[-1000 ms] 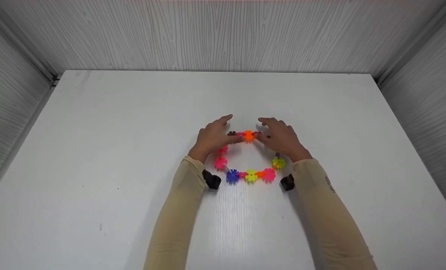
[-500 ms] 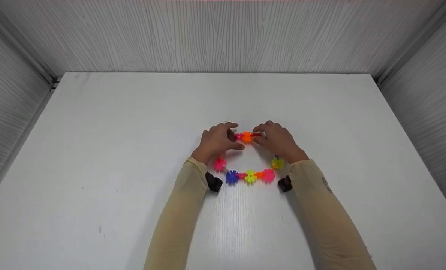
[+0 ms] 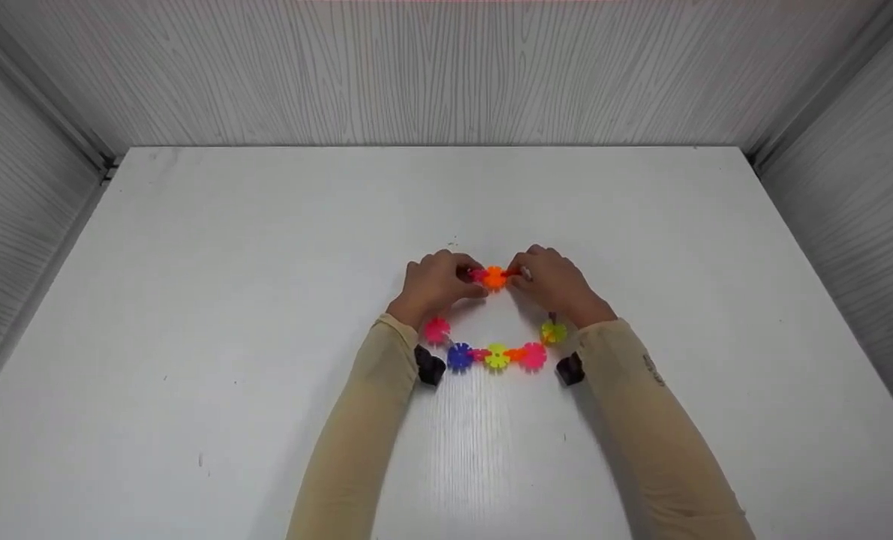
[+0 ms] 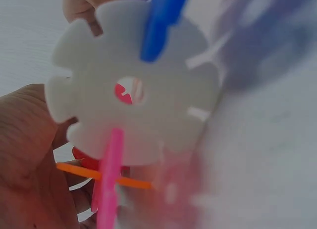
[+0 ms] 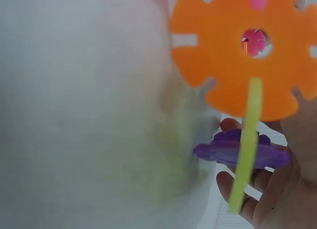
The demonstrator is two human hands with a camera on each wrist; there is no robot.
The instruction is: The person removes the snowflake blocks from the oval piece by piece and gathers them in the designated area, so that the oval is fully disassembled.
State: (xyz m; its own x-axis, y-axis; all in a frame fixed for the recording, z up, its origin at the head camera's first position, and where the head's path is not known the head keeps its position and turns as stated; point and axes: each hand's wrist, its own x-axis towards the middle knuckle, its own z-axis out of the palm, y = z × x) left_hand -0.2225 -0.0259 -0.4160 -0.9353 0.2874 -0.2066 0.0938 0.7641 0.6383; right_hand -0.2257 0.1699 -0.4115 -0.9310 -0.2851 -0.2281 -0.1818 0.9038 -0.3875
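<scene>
A loop of slotted plastic snowflake discs, joined edge to edge, lies between both hands; its near side shows a blue disc [image 3: 460, 356], a yellow disc [image 3: 497, 356] and a pink disc [image 3: 533, 355]. At the loop's far side, my left hand [image 3: 433, 285] pinches the part left of an orange disc [image 3: 494, 278]. My right hand [image 3: 557, 285] pinches the part to its right, fingers curled over it. A white disc [image 4: 94, 105] fills much of the left wrist view. In the right wrist view, a purple disc [image 5: 223, 156] sits by the curled fingers.
The white table [image 3: 229, 300] reaches to a grey wood-grain panel [image 3: 446, 75] at the back, with side panels left and right. Black wrist cameras [image 3: 430, 367] sit under both forearms, close beside the loop's near corners.
Both hands have gone from spread fingers above the loop's far side to pinching it on either side of the orange disc. The loop has shifted slightly toward the body.
</scene>
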